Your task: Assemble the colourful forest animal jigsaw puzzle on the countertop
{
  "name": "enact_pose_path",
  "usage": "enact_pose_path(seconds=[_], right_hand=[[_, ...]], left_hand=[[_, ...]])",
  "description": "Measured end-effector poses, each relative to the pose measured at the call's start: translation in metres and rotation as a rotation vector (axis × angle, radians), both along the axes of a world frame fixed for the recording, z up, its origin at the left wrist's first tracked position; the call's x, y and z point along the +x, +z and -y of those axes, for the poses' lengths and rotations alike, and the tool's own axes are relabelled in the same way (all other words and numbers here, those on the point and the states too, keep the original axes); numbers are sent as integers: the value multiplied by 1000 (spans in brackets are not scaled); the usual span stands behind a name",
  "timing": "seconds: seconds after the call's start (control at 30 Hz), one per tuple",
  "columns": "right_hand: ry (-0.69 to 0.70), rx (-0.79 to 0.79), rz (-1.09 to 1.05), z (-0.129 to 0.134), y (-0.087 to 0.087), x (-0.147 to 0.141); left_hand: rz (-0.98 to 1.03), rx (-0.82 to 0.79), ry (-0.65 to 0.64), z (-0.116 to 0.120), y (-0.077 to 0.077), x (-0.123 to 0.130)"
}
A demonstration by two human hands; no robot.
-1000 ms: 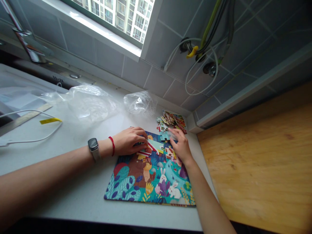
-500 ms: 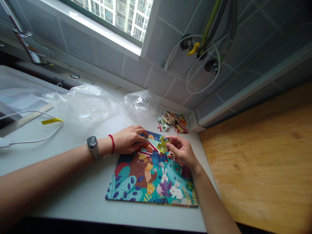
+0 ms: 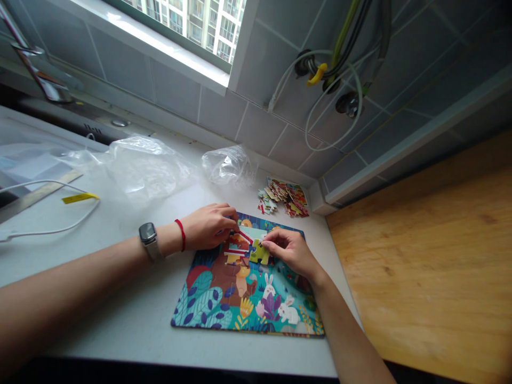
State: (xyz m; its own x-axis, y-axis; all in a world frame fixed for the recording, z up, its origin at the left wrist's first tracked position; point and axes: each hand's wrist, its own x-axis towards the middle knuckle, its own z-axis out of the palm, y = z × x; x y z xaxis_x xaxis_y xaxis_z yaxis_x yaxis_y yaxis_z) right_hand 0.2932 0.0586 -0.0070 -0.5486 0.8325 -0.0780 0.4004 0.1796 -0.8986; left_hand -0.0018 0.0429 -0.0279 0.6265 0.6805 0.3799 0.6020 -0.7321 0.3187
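A jigsaw puzzle board point(image 3: 208, 314) with a forest scene of white rabbits and leaves lies on the counter. My right hand point(image 3: 294, 255) pinches a yellow-green puzzle piece point(image 3: 259, 253) between thumb and fingers, over the upper middle of the board. My left hand point(image 3: 210, 226) wears a watch and a red string on its wrist. Its bent fingers rest at the board's upper left, closed on the edge of a pale green puzzle piece point(image 3: 253, 233) with a red stripe. Red-and-white pieces point(image 3: 239, 244) lie just below these fingertips, which are partly hidden.
Loose puzzle pieces point(image 3: 282, 194) are heaped behind the board near the wall. Crumpled clear plastic bags point(image 3: 148, 168) lie at the back left, beside a white cable point(image 3: 52, 233) with a yellow tag. A wooden surface point(image 3: 424, 256) adjoins the counter at right.
My right hand has moved left and slightly down with the yellow-green piece. The pale green striped piece now lies more level, and my left hand has shifted slightly left.
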Motion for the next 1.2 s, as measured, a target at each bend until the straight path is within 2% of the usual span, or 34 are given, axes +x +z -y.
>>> enact_pose_path(seconds=[0.33,0.57,0.63,0.77,0.83,0.97,1.2], right_hand=[[-20,-19,-38,0,2,-1],[-29,-122,-164,3,4,-2],[-138,-83,-211,2,4,-2],[-478,91,-351,-7,1,-2],[-564,110,-402,-13,-3,0],[-620,133,-447,-18,-7,2],[-608,184,-374,-21,-11,6]], left_hand=[[-5,0,-1,0,0,1],[4,20,-5,0,1,0],[0,18,-3,0,1,1],[18,15,-4,0,0,0],[26,17,-7,0,-1,0],[22,15,-12,0,-2,-1],[38,7,-16,0,-1,0]])
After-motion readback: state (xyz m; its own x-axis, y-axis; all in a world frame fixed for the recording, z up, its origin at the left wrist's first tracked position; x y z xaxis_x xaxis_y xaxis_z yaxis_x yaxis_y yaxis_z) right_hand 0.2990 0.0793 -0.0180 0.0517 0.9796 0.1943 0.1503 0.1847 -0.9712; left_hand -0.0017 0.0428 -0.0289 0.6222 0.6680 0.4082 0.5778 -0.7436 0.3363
